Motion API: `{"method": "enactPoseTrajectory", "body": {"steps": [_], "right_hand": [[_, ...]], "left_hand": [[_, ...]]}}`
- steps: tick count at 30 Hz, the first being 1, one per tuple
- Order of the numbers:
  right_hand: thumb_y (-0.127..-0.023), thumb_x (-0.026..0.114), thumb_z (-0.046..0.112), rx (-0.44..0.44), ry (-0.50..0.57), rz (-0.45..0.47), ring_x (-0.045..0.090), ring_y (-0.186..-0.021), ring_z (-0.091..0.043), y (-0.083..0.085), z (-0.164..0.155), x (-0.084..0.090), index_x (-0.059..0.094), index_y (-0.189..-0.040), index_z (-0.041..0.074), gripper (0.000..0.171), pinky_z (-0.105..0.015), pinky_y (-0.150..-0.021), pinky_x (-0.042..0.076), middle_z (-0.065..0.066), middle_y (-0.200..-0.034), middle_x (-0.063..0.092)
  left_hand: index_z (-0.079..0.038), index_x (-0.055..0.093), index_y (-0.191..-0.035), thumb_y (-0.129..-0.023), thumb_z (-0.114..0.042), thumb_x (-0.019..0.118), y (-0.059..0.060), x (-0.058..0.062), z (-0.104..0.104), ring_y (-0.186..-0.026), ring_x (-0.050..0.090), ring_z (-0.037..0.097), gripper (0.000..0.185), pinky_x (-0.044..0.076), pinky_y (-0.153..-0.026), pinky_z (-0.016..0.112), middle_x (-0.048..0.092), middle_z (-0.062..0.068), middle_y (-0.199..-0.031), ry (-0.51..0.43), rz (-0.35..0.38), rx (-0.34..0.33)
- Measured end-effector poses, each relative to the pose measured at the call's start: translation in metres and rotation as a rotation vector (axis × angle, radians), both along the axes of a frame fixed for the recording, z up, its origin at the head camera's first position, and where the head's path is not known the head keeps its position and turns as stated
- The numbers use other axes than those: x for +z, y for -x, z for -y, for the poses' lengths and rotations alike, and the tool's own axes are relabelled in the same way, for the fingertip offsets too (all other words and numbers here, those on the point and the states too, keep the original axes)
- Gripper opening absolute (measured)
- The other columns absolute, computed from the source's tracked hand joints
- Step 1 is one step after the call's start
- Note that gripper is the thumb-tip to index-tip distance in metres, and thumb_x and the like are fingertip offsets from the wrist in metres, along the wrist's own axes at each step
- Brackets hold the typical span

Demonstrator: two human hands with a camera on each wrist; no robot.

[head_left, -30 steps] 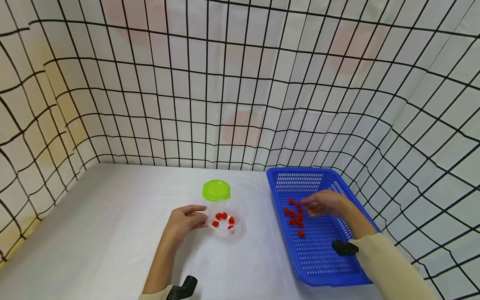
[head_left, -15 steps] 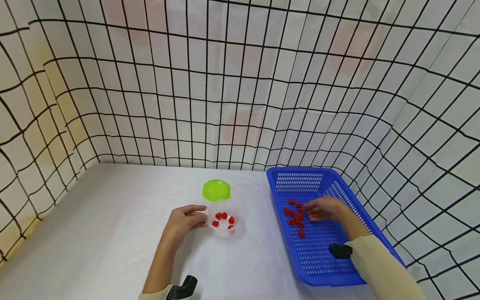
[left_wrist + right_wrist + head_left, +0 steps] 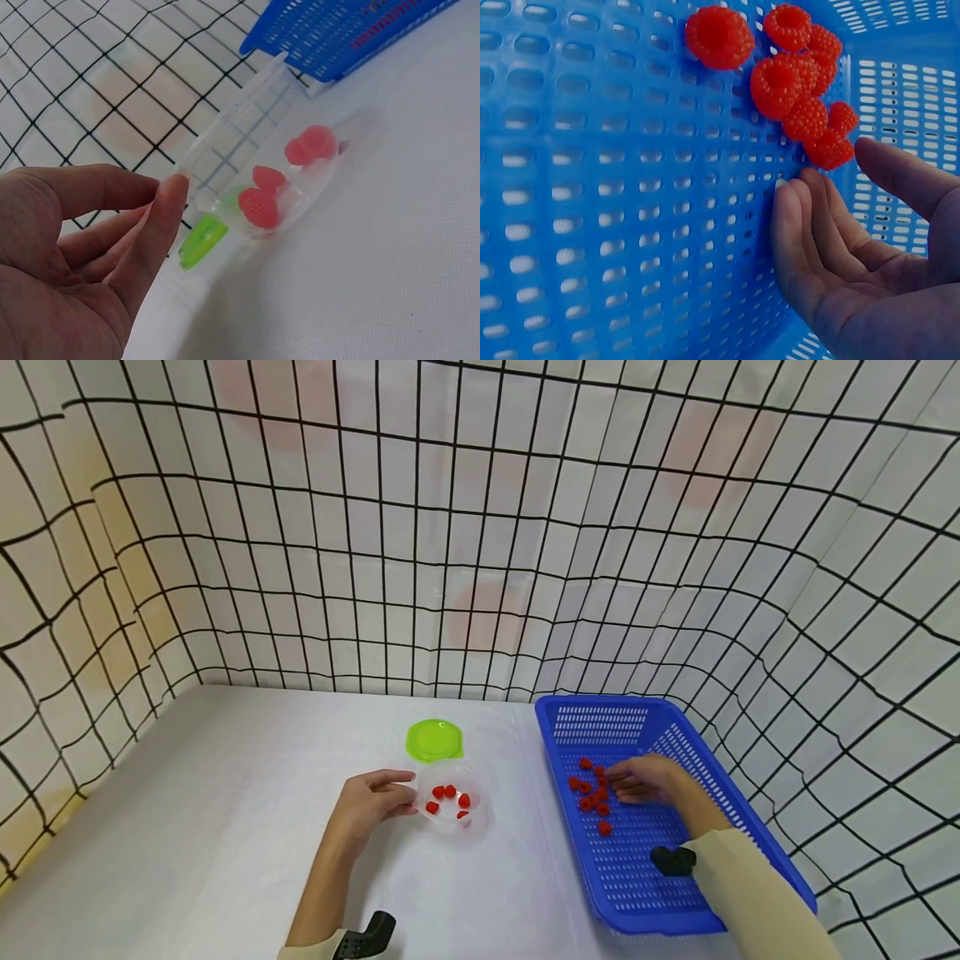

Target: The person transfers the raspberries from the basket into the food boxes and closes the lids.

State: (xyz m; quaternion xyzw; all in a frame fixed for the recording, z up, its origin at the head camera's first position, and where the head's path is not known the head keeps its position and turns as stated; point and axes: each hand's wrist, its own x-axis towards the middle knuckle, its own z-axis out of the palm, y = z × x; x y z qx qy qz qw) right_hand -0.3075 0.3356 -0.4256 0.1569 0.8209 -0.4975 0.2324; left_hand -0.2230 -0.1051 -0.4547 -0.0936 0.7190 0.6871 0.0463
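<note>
Raspberries (image 3: 592, 793) lie clustered in the blue basket (image 3: 675, 902), and my right hand (image 3: 645, 779) is down among them, fingers loose, grip released, fingertips just beside the nearest berry. My left hand (image 3: 369, 802) rests on the tabletop (image 3: 187, 827), straight fingers touching the clear cup (image 3: 450, 800), which holds several berries. Green lid (image 3: 433, 740) sits just behind the cup.

- We saw bare white tabletop (image 3: 225, 827) left of the left hand (image 3: 365, 803), open for a hand to pass.
- The clear round plastic cup (image 3: 453, 800) and the lime-green round lid (image 3: 433, 740) just behind it blocked the middle.
- A strip of table lay free between the cup and the blue perforated plastic basket (image 3: 675, 893).
- The basket's raised walls hemmed in the right hand (image 3: 643, 778); red raspberries (image 3: 592, 793) crowded its fingertips, with bare floor nearer us.
- The black-gridded backdrop (image 3: 480, 568) closed off the far side and both flanks.
</note>
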Motion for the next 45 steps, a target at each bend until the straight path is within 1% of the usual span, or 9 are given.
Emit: {"method": "enactPoseTrajectory", "body": {"steps": [6,9,17,24,33,38,41,45], "right_hand": [[-0.095,0.071,0.023,0.003,-0.047,-0.009,0.070,-0.076,-0.017,0.001,0.005,-0.002,0.064,-0.120,-0.008,0.041,-0.033,-0.079,0.063,-0.013,-0.097,0.072],[-0.094,0.073,0.024,-0.015,-0.055,-0.010,0.069,-0.076,-0.018,0.001,0.007,-0.002,0.065,-0.119,-0.007,0.040,-0.033,-0.079,0.063,-0.013,-0.096,0.072],[-0.093,0.074,0.023,0.001,-0.072,-0.024,0.069,-0.075,-0.018,-0.001,0.009,-0.003,0.068,-0.116,-0.006,0.038,-0.031,-0.078,0.063,-0.012,-0.096,0.074],[-0.095,0.071,0.019,0.024,-0.066,-0.014,0.068,-0.075,-0.017,-0.002,0.009,-0.002,0.067,-0.118,-0.008,0.035,-0.031,-0.079,0.063,-0.011,-0.095,0.074],[-0.098,0.065,0.015,-0.012,-0.053,-0.046,0.070,-0.080,-0.022,-0.003,0.009,-0.004,0.066,-0.118,-0.009,0.032,-0.033,-0.078,0.063,-0.015,-0.100,0.074],[-0.098,0.064,0.015,0.024,-0.022,-0.040,0.069,-0.078,-0.020,-0.005,0.004,0.004,0.065,-0.120,-0.010,0.034,-0.032,-0.077,0.063,-0.015,-0.099,0.073],[-0.098,0.064,0.016,0.047,-0.002,-0.038,0.069,-0.075,-0.018,-0.005,0.002,0.013,0.064,-0.120,-0.010,0.034,-0.032,-0.077,0.063,-0.013,-0.097,0.072],[-0.098,0.064,0.016,0.064,-0.005,-0.066,0.070,-0.077,-0.019,-0.003,0.004,0.025,0.063,-0.121,-0.010,0.035,-0.032,-0.078,0.063,-0.015,-0.099,0.072]], "left_hand": [[0.000,0.072,-0.119,-0.091,-0.006,0.072,0.000,0.000,0.000,-0.075,0.075,0.021,0.029,0.063,-0.078,0.030,0.077,0.014,-0.094,0.006,0.006,0.004],[0.000,0.072,-0.119,-0.091,-0.006,0.072,0.000,-0.001,0.000,-0.075,0.075,0.021,0.029,0.063,-0.078,0.030,0.077,0.014,-0.094,0.005,0.004,0.004],[0.001,0.071,-0.119,-0.091,-0.006,0.072,0.000,-0.001,0.001,-0.075,0.075,0.021,0.029,0.063,-0.078,0.030,0.077,0.015,-0.095,-0.005,-0.004,0.000],[0.001,0.071,-0.119,-0.091,-0.005,0.072,0.000,-0.002,0.001,-0.074,0.075,0.022,0.028,0.063,-0.078,0.030,0.077,0.015,-0.094,-0.010,0.000,0.003],[0.001,0.071,-0.119,-0.092,-0.007,0.072,0.000,0.001,0.000,-0.075,0.074,0.021,0.029,0.063,-0.078,0.029,0.076,0.016,-0.096,-0.013,0.009,0.000],[0.000,0.071,-0.120,-0.092,-0.007,0.073,0.000,0.001,0.000,-0.076,0.075,0.021,0.029,0.063,-0.079,0.030,0.077,0.016,-0.096,-0.008,0.004,-0.004],[0.000,0.072,-0.120,-0.092,-0.008,0.073,0.000,0.001,0.000,-0.076,0.075,0.022,0.029,0.063,-0.080,0.030,0.077,0.015,-0.095,0.001,0.001,-0.005],[0.000,0.072,-0.119,-0.092,-0.008,0.072,0.000,0.001,-0.001,-0.076,0.075,0.022,0.028,0.063,-0.080,0.030,0.077,0.015,-0.095,0.006,0.001,-0.001]]}}
